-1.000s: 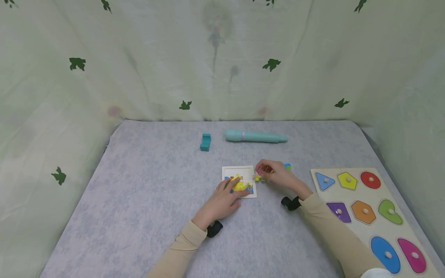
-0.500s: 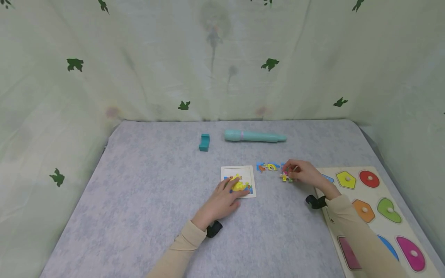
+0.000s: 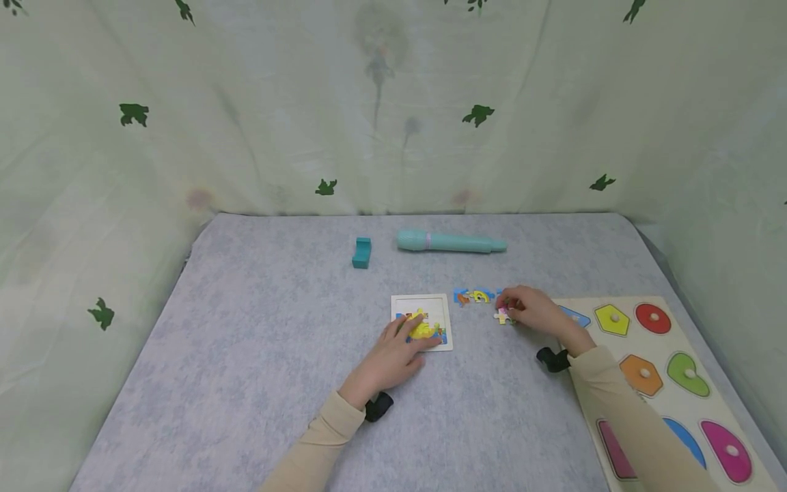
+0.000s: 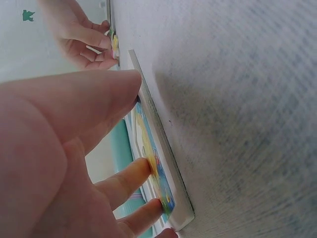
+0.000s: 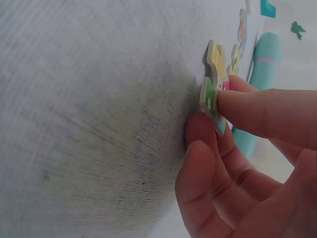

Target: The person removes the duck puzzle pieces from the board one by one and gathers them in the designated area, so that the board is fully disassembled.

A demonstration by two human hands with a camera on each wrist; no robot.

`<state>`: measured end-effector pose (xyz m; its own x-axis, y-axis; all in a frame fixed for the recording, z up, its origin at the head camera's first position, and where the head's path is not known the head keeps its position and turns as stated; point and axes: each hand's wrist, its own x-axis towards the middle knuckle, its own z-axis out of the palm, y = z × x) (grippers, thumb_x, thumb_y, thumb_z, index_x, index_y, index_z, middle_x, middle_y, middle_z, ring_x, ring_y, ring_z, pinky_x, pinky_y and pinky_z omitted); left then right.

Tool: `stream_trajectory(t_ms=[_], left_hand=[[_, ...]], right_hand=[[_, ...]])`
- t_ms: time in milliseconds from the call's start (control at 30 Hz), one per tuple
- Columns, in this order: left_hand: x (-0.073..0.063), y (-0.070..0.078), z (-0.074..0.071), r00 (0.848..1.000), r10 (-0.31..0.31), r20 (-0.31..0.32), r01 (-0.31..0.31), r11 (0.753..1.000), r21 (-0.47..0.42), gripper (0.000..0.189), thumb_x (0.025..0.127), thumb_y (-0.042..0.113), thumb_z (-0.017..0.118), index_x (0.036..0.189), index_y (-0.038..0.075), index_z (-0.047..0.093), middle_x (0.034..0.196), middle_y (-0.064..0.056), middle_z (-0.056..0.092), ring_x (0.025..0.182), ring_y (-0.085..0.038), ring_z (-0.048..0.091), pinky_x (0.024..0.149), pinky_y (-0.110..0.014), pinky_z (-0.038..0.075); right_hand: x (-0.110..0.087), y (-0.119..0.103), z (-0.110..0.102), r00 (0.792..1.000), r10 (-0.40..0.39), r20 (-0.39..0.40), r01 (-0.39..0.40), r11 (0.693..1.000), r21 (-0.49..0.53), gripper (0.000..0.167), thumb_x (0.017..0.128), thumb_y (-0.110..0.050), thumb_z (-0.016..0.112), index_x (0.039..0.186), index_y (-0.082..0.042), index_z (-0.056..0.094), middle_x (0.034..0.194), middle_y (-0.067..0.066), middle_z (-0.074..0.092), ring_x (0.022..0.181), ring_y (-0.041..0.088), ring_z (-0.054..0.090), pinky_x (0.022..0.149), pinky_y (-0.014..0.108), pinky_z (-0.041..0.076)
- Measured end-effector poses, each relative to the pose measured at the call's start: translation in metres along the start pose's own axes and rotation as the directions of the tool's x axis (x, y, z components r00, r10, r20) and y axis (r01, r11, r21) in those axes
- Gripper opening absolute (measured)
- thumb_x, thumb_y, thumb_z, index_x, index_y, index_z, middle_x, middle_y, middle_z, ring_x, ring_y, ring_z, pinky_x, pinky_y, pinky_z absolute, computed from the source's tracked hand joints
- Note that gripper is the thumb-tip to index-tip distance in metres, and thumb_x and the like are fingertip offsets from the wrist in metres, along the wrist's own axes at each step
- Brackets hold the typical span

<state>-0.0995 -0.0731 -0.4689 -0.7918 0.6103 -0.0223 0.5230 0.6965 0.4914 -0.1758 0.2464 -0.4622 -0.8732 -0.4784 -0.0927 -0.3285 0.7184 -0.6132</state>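
Observation:
A small white puzzle tray (image 3: 420, 303) lies mid-table. Joined jigsaw pieces (image 3: 423, 331) with a yellow picture fill its near part, and its far part shows bare board. My left hand (image 3: 389, 361) rests on the tray, fingers extended over the pieces and partly hiding them. To the right, my right hand (image 3: 540, 316) pinches a green-edged jigsaw piece (image 5: 209, 96) between thumb and fingers, low over the table. A yellow piece (image 5: 216, 57) adjoins it; whether they are joined is unclear. Behind them lies a row of blue and yellow pieces (image 3: 478, 296), partly hidden by the right hand.
A teal microphone-shaped object (image 3: 455, 242) lies at the back, with a teal block (image 3: 362, 253) to its left. At the right, a large wooden shape board (image 3: 605, 355) with knobbed coloured shapes lies partly under the right forearm. Pale curtains surround the table.
My right hand has moved right, away from the tray's edge, with pieces in its fingers, then shifted slightly back. The row of pieces behind has come into view. The left hand has stayed put.

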Motion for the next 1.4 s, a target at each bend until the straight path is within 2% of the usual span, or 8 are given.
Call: stream_trajectory(t_ms=[133,300,400,633,800,967,1133,1400], left_hand=[[0.0,0.0,0.0,1.0,0.003,-0.003,-0.003,1.0,0.003,0.036,0.097,0.016,0.057,0.133,0.02,0.059,0.151,-0.016,0.03,0.138,-0.043,0.02,0.111,-0.053,0.018],[-0.001,0.0,0.0,1.0,0.007,-0.013,-0.006,1.0,0.006,0.037,0.097,0.016,0.057,0.134,0.02,0.059,0.151,-0.016,0.03,0.138,-0.044,0.02,0.111,-0.053,0.018],[-0.002,-0.001,0.0,1.0,0.016,-0.015,-0.016,1.0,0.001,0.037,0.097,0.016,0.057,0.134,0.02,0.058,0.151,-0.017,0.029,0.138,-0.044,0.02,0.111,-0.053,0.018],[-0.005,-0.007,-0.001,1.0,0.009,-0.008,-0.01,0.999,-0.049,0.037,0.097,0.016,0.056,0.134,0.019,0.059,0.152,-0.016,0.028,0.139,-0.04,0.019,0.111,-0.05,0.019],[-0.009,-0.011,-0.002,1.0,-0.001,-0.003,0.001,0.998,-0.056,0.037,0.098,0.017,0.055,0.135,0.019,0.058,0.153,-0.017,0.026,0.14,-0.039,0.019,0.111,-0.054,0.015],[-0.013,-0.014,-0.005,1.0,-0.028,-0.002,0.027,0.998,-0.048,0.037,0.097,0.018,0.056,0.133,0.02,0.059,0.153,-0.016,0.026,0.139,-0.039,0.021,0.108,-0.061,0.015],[-0.016,-0.017,-0.007,1.0,-0.026,-0.001,0.026,0.998,-0.057,0.037,0.097,0.017,0.056,0.134,0.02,0.059,0.154,-0.014,0.025,0.139,-0.038,0.021,0.107,-0.063,0.016],[-0.016,-0.018,-0.007,1.0,-0.028,0.001,0.028,0.998,-0.053,0.037,0.097,0.018,0.056,0.134,0.02,0.059,0.154,-0.014,0.026,0.139,-0.038,0.021,0.107,-0.063,0.017]], right_hand=[[-0.002,-0.004,0.002,0.999,-0.022,-0.028,0.019,0.995,-0.096,0.013,0.088,0.002,0.063,0.098,-0.007,0.066,0.087,0.006,0.057,0.076,0.019,0.051,0.065,0.035,0.045],[-0.002,-0.011,0.005,0.999,0.023,-0.027,-0.028,0.977,-0.212,0.015,0.087,0.0,0.065,0.098,-0.01,0.065,0.088,0.006,0.054,0.075,0.02,0.054,0.062,0.035,0.047],[-0.001,-0.013,0.005,0.999,0.044,-0.014,-0.046,0.97,-0.238,0.016,0.086,-0.001,0.066,0.097,-0.012,0.065,0.088,0.006,0.053,0.076,0.02,0.055,0.061,0.034,0.047],[0.006,-0.023,0.008,0.999,-0.025,-0.037,0.023,0.999,-0.044,0.015,0.087,0.004,0.061,0.098,-0.006,0.063,0.081,0.004,0.054,0.069,0.018,0.049,0.06,0.033,0.043],[0.019,-0.044,0.019,0.996,-0.089,-0.011,0.09,0.991,0.096,0.014,0.087,0.005,0.059,0.099,-0.001,0.062,0.084,0.004,0.058,0.073,0.017,0.053,0.065,0.033,0.047],[0.036,-0.068,0.039,0.991,-0.13,0.019,0.125,0.98,0.158,0.013,0.088,0.005,0.06,0.099,-0.002,0.062,0.093,0.006,0.062,0.082,0.018,0.056,0.072,0.032,0.048],[0.052,-0.086,0.057,0.991,-0.127,0.038,0.119,0.98,0.158,0.017,0.086,0.005,0.061,0.102,-0.003,0.061,0.097,0.004,0.06,0.084,0.018,0.054,0.073,0.03,0.047],[0.062,-0.095,0.073,0.989,-0.141,0.046,0.138,0.988,0.064,0.026,0.082,0.006,0.065,0.104,-0.006,0.061,0.094,0.004,0.056,0.081,0.016,0.051,0.072,0.029,0.046]])
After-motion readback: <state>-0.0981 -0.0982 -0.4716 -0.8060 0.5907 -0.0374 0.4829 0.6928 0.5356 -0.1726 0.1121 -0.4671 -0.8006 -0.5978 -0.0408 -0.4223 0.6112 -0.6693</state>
